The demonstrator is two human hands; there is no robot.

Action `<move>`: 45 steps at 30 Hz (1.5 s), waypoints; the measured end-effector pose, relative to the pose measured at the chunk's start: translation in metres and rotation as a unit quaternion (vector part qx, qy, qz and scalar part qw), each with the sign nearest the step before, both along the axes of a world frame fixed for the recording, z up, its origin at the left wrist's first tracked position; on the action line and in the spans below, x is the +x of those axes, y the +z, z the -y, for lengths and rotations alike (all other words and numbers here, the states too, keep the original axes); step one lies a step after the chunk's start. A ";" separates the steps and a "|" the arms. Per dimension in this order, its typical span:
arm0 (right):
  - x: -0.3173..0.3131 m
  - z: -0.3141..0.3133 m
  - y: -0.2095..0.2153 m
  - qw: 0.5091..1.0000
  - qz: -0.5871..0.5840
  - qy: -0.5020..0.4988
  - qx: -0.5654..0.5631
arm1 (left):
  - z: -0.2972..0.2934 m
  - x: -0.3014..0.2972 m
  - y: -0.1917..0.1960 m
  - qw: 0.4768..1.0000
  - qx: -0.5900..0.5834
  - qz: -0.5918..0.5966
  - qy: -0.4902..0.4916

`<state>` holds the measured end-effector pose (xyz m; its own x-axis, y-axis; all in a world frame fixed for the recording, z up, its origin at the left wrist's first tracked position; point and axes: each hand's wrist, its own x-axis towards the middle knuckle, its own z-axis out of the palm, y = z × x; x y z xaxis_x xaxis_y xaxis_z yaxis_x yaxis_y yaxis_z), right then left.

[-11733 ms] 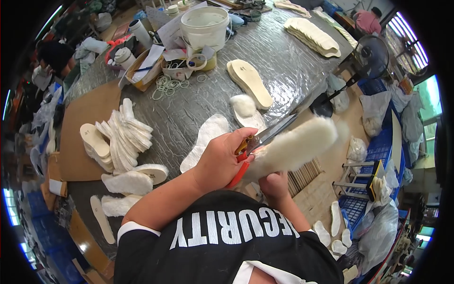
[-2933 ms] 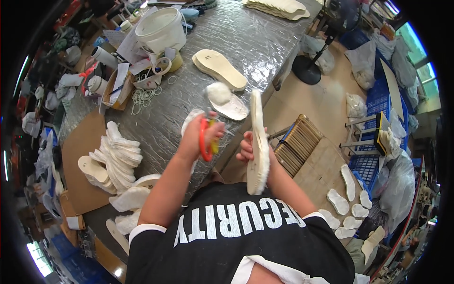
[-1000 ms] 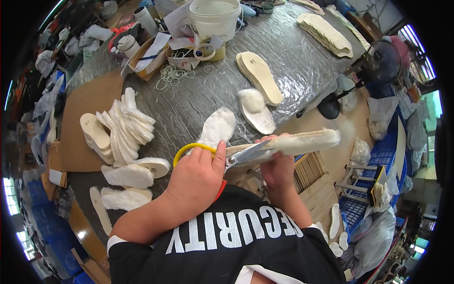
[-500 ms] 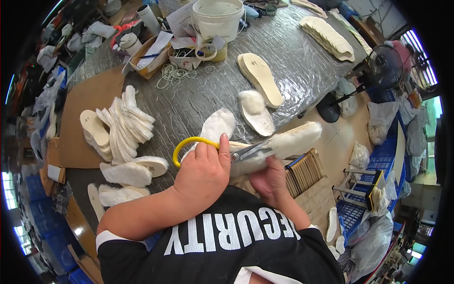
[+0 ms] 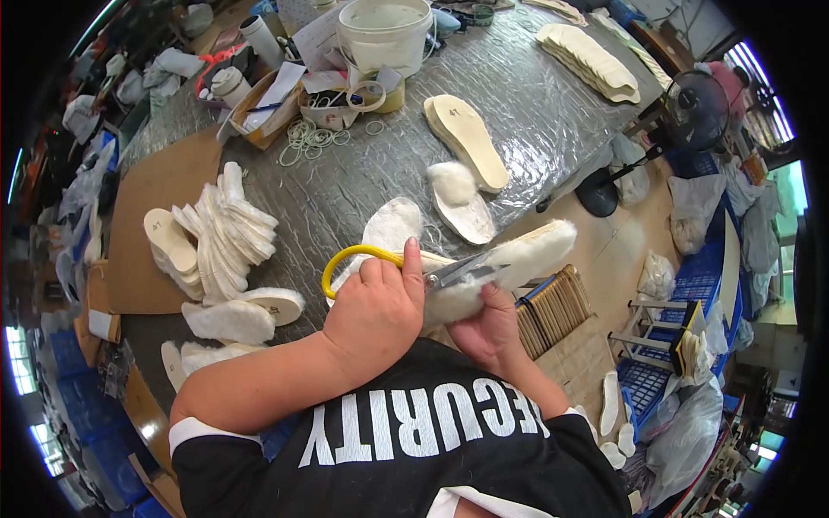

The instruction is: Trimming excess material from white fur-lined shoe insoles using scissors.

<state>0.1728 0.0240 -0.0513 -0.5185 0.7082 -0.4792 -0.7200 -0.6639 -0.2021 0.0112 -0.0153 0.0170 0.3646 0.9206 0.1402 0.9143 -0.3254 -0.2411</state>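
Note:
Yellow-handled scissors (image 5: 449, 273) are gripped in my left hand (image 5: 376, 302), its index finger lying straight along the pivot side. Their metal blades reach over the fleecy side of a white fluffy insole (image 5: 531, 257). My right hand (image 5: 488, 328) pinches that insole at its lower edge, thumb on the fleece. Just beyond my left hand, another fleecy insole (image 5: 393, 226) lies on the table, partly hidden by the hand and scissors. A cream insole with a tuft of white fluff (image 5: 452, 181) on it rests farther out. How the fingers sit inside the handle loops is hidden.
A fanned stack of insoles (image 5: 224, 233) lies at left on brown cardboard (image 5: 160, 173). More cream insoles (image 5: 466, 142) are at centre and a stack (image 5: 587, 65) at far right. A white bucket (image 5: 384, 39) and rubber bands (image 5: 311, 141) stand behind. A fan (image 5: 695, 108) is beyond the right edge.
The scissors and my left hand have shifted slightly right, while the held insole has moved a little left. Both hands keep their holds. The whole view has shifted slightly.

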 end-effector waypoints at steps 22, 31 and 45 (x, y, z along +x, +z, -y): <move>0.006 0.001 -0.001 0.999 0.004 -0.032 0.017 | -0.005 -0.001 0.002 0.980 -0.105 0.169 -0.010; 0.038 -0.009 -0.057 0.995 -0.017 -0.064 0.079 | -0.025 -0.022 -0.006 0.691 -0.238 0.663 0.159; -0.015 -0.047 -0.051 0.994 0.034 0.104 0.016 | -0.021 0.020 -0.050 0.554 -0.216 0.780 0.196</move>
<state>0.1577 0.0709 -0.1023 -0.6223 0.6042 -0.4978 -0.5517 -0.7896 -0.2686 0.0312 0.0056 -0.0331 -0.1299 0.9566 -0.2607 -0.0781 0.2523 0.9645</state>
